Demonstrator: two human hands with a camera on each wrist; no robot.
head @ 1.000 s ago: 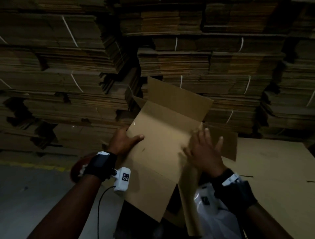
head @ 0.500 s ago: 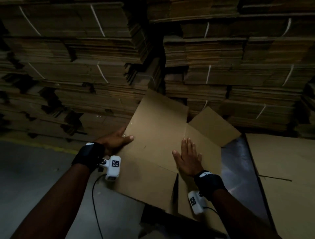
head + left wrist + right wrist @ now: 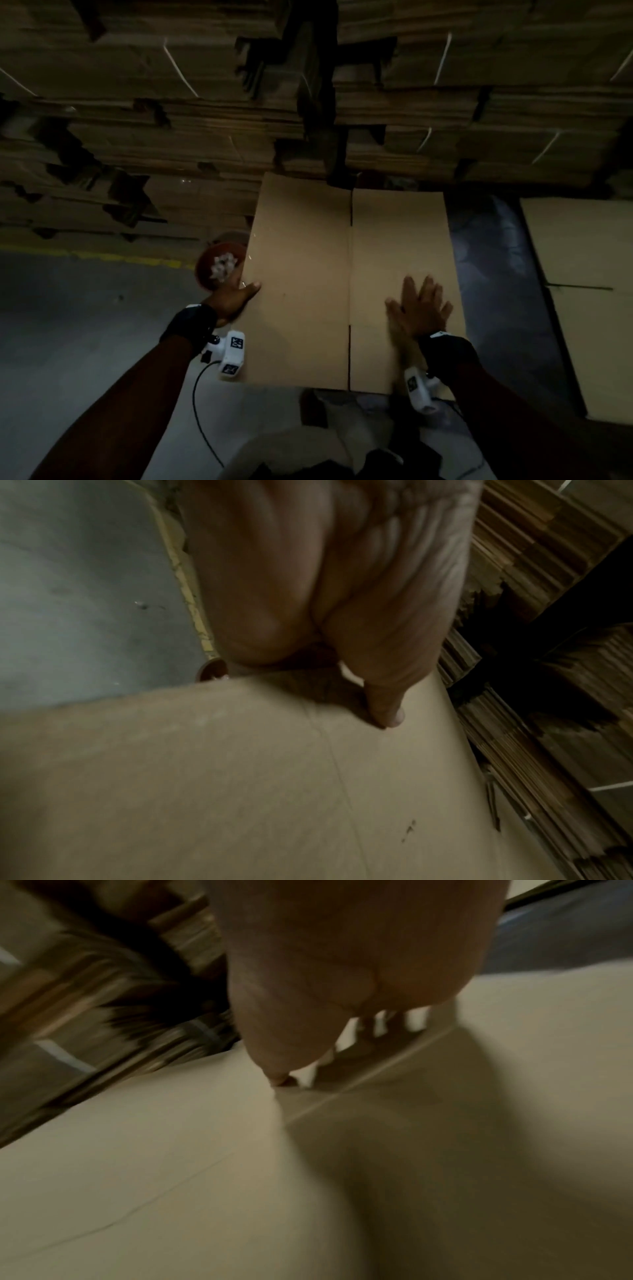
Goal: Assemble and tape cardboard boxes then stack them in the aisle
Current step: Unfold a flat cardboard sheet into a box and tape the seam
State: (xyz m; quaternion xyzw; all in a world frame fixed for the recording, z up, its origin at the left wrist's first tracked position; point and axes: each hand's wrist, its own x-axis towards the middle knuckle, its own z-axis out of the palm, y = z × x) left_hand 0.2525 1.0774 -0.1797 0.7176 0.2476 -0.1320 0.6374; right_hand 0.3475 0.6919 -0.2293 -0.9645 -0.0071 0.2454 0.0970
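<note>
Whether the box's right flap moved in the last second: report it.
Yes. The right flap has folded down flat under the right hand, no longer rising against the cardboard stacks behind; it now meets the left flap.

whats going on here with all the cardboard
A person is putting together a plain brown cardboard box. Its two flaps are folded down and meet at a centre seam. The left hand grips the box's left edge, thumb on top, while the right hand lies flat, fingers spread, on the right flap. No tape on the seam yet. A dark red tape roll sits by the left hand; strapped bundles of flat cardboard are stacked behind.
</note>
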